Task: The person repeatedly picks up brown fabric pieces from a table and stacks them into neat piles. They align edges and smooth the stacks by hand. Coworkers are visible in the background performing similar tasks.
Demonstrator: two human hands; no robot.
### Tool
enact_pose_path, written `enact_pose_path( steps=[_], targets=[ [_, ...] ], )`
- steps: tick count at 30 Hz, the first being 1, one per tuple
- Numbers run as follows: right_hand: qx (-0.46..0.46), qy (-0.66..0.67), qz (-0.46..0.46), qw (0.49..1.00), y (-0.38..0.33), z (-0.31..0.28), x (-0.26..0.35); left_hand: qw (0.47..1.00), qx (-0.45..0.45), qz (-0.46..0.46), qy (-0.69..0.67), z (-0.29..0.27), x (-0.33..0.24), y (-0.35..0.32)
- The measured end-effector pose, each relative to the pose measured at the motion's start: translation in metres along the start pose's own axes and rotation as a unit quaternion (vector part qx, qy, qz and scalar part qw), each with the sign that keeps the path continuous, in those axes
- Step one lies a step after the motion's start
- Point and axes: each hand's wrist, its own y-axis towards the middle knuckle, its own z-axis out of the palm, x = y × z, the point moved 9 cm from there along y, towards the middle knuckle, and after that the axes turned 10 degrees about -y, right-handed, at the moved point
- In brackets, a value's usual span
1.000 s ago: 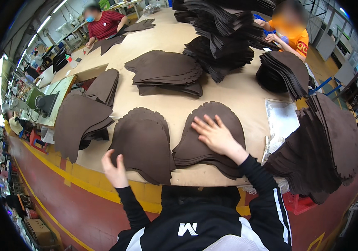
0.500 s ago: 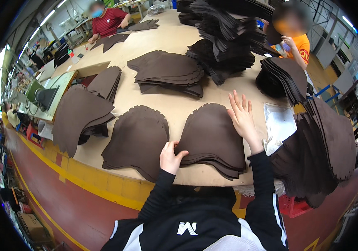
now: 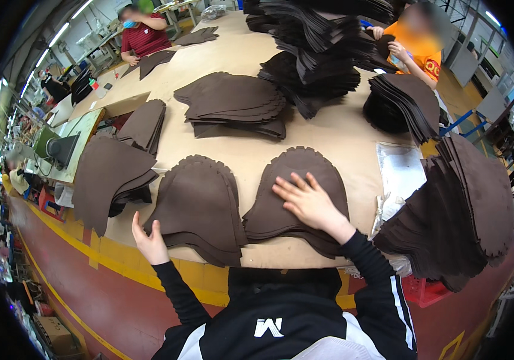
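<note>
Two stacks of dark brown cut pieces, each with a rounded, notched top edge, lie side by side before me. My right hand (image 3: 310, 204) rests on the right stack (image 3: 281, 174), fingers stretched out. By the lower left edge of the left stack (image 3: 197, 198) is my left hand (image 3: 150, 240), its thumb and fingers apart and nothing held. Whether it touches that stack's edge I cannot tell.
Farther back lies another brown stack (image 3: 233, 99), with a tall dark pile (image 3: 314, 54) behind it. More brown pieces drape over the left (image 3: 110, 174) and right (image 3: 443, 210) table edges. A white sheet (image 3: 400, 171) lies at right. Two people work across the table.
My left hand has gone from between the two stacks to the left stack's outer side. My right hand has moved from the right stack's outer edge onto its top.
</note>
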Motion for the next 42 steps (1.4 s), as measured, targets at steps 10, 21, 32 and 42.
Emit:
enact_pose_path(
  steps=[10, 21, 32, 42],
  targets=[
    [0.091, 0.049, 0.218, 0.971, 0.063, 0.041, -0.142, 0.933, 0.352, 0.057, -0.058, 0.161, -0.095, -0.142],
    [-0.013, 0.055, 0.166, 0.984, -0.038, -0.061, -0.082, 0.924, 0.286, -0.157, -0.198, 0.156, -0.057, -0.112],
    [0.050, 0.022, -0.043, 0.998, 0.021, 0.012, 0.010, 0.981, 0.024, 0.122, 0.148, -0.008, -0.040, 0.000],
    [0.044, -0.042, 0.207, 0.976, 0.059, 0.018, -0.142, 0.927, 0.372, 0.054, -0.008, 0.182, -0.083, -0.146]
  ],
)
